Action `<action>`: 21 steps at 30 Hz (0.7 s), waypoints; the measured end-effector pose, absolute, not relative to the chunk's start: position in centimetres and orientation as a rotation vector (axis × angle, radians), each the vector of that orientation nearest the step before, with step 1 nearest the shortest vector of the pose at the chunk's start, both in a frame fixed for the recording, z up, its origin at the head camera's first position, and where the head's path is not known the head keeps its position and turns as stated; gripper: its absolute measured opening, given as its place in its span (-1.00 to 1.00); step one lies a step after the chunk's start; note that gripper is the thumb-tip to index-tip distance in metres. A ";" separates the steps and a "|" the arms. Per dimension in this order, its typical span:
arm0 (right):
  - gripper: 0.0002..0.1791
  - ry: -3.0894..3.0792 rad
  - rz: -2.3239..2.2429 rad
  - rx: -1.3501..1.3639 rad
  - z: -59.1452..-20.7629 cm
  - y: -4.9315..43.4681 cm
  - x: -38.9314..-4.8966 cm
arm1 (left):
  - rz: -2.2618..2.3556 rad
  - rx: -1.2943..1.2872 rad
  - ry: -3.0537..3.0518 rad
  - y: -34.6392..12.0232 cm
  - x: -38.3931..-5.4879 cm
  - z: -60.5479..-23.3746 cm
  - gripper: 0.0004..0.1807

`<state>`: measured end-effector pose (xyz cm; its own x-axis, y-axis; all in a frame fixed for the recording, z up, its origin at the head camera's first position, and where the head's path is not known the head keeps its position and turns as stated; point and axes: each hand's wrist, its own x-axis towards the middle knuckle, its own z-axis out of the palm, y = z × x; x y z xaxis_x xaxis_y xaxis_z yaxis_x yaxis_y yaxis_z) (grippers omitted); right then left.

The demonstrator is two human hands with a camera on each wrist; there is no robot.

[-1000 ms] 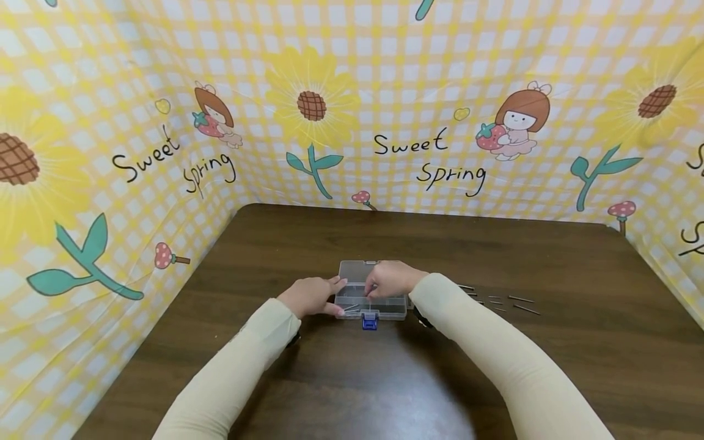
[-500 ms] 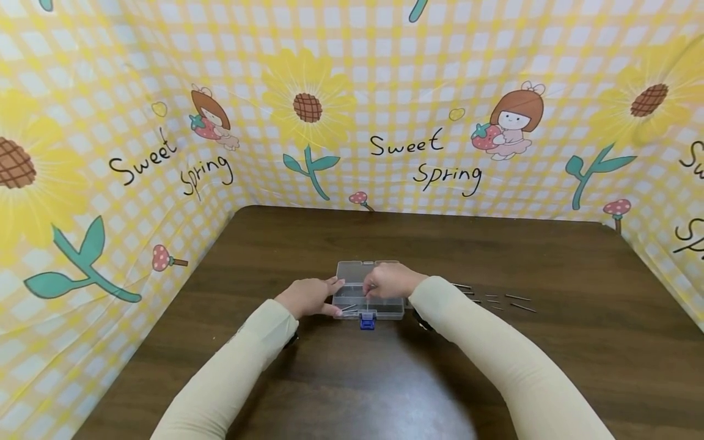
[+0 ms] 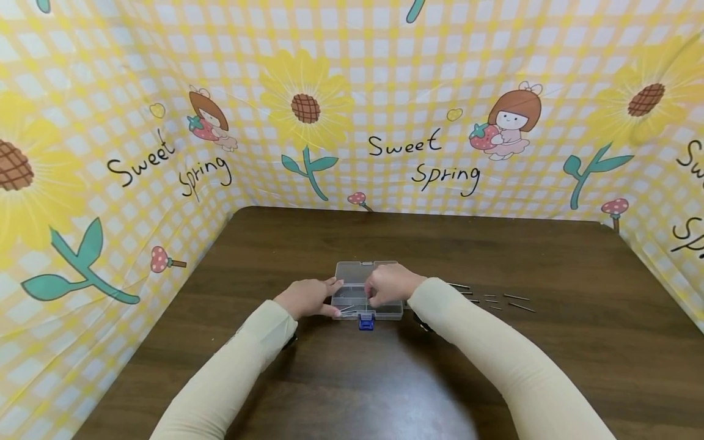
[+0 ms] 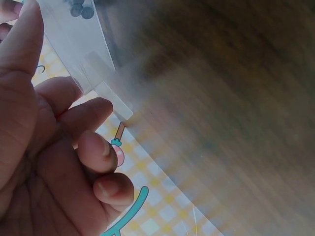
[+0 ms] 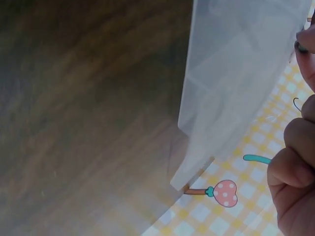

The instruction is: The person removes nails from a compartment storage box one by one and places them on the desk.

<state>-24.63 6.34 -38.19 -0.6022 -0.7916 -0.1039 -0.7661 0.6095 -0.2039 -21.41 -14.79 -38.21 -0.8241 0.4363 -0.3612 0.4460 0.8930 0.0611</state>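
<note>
A clear plastic box (image 3: 392, 316) with compartments stands open on the table, its lid (image 3: 349, 271) tipped back and a blue latch (image 3: 366, 322) at the front. My left hand (image 3: 304, 297) holds the box's left end, thumb at the front corner and fingers toward the back. Several nails (image 3: 348, 308) lie in the front left compartment; their round dark heads (image 4: 81, 10) show in the left wrist view. Over the middle of the box, my right hand (image 3: 393, 285) pinches a small thin nail (image 5: 301, 47), mostly hidden by the fingers.
More nails (image 3: 519, 306) of different lengths lie scattered on the brown wooden table (image 3: 297, 238), right of the box and partly behind the right sleeve (image 3: 473, 318). A yellow checked cloth (image 3: 341, 177) with printed flowers hangs around the table's back and sides.
My right hand's fingertips have come down a little toward the front of the box. The left hand stays on the box's end. The head view has shifted slightly.
</note>
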 end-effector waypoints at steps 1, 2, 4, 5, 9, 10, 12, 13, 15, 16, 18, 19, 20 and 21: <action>-0.94 2.654 -0.205 -1.302 -38.2 6.3 -24.6 | -0.034 0.653 2.690 -14.8 -21.4 -38.2 -0.13; -0.93 2.657 -0.204 -1.308 -38.3 6.3 -24.5 | -0.034 0.654 2.691 -14.8 -21.4 -38.2 -0.13; -0.93 2.666 -0.213 -1.317 -38.3 6.4 -24.4 | -0.035 0.657 2.691 -14.8 -21.4 -38.2 -0.13; -0.94 2.672 -0.218 -1.318 -38.3 6.4 -24.4 | -0.038 0.656 2.691 -14.8 -21.4 -38.2 -0.13; -0.94 2.698 -0.236 -1.326 -38.2 6.9 -24.3 | -0.038 0.666 2.694 -14.8 -21.4 -38.0 -0.13; -0.94 2.703 -0.237 -1.326 -38.2 7.1 -24.2 | -0.040 0.670 2.694 -14.8 -21.3 -38.0 -0.13; -0.94 2.711 -0.239 -1.324 -38.3 7.3 -24.3 | -0.036 0.675 2.693 -14.7 -21.3 -37.9 -0.13; -0.94 2.711 -0.246 -1.321 -38.4 7.4 -24.3 | -0.033 0.676 2.691 -14.7 -21.3 -37.8 -0.14; -0.93 2.711 -0.252 -1.311 -38.4 7.6 -24.3 | -0.030 0.675 2.687 -14.7 -21.3 -37.8 -0.14; -0.93 2.709 -0.259 -1.306 -38.5 7.6 -24.3 | -0.027 0.672 2.684 -14.7 -21.3 -37.8 -0.14; -0.92 2.710 -0.271 -1.297 -38.5 7.7 -24.3 | -0.022 0.671 2.683 -14.7 -21.3 -37.9 -0.14; -0.92 2.710 -0.281 -1.293 -38.5 7.8 -24.2 | -0.019 0.671 2.684 -14.8 -21.3 -38.0 -0.13; -0.91 2.710 -0.288 -1.287 -38.4 7.8 -24.2 | -0.016 0.671 2.686 -14.9 -21.4 -38.0 -0.14; -0.91 2.710 -0.298 -1.285 -38.4 7.8 -24.2 | -0.015 0.670 2.689 -15.0 -21.4 -38.1 -0.14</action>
<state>-24.19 7.84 -38.42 -0.6296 -0.7763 -0.0308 -0.7511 0.6183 -0.2315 -21.38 -14.95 -38.06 -0.8192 0.4514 -0.3537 0.4555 0.8869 0.0770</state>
